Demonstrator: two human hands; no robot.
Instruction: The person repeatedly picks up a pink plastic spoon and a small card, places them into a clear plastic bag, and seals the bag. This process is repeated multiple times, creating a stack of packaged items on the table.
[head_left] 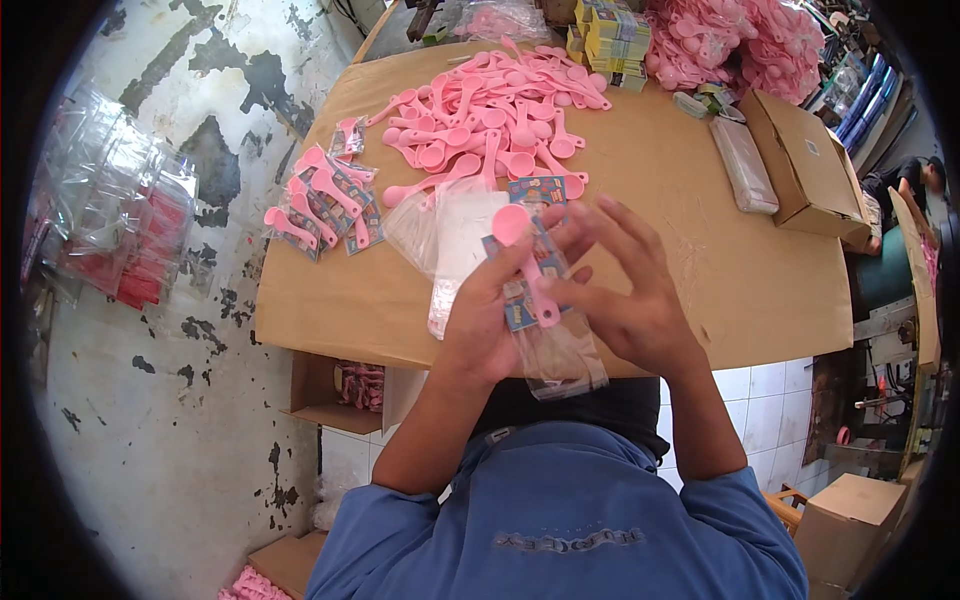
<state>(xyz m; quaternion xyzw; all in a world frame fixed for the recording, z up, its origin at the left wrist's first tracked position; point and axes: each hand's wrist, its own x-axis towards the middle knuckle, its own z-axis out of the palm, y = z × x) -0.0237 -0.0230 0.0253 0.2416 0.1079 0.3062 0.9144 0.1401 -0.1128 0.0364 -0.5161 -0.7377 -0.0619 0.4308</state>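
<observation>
In front of my body, my left hand (485, 320) is closed around a pink measuring spoon (541, 285), bowl end up, together with a blue printed card (518, 303). A clear plastic bag (560, 360) hangs below them. Beside it, my right hand (630, 290) has its fingers spread, the thumb close to the spoon's handle; I cannot tell whether it touches. Another blue card (540, 190) lies just beyond my hands. Left of them is a stack of clear bags (462, 240). Farther off lies a heap of pink spoons (480, 110).
Spoons on cards (325, 200) lie at the table's left. A stack of yellow cards (610, 45) and bagged pink spoons (735, 40) stand at the back. On the right are a cardboard box (805, 170) and a clear pack (744, 165). Another person (905, 180) is at far right.
</observation>
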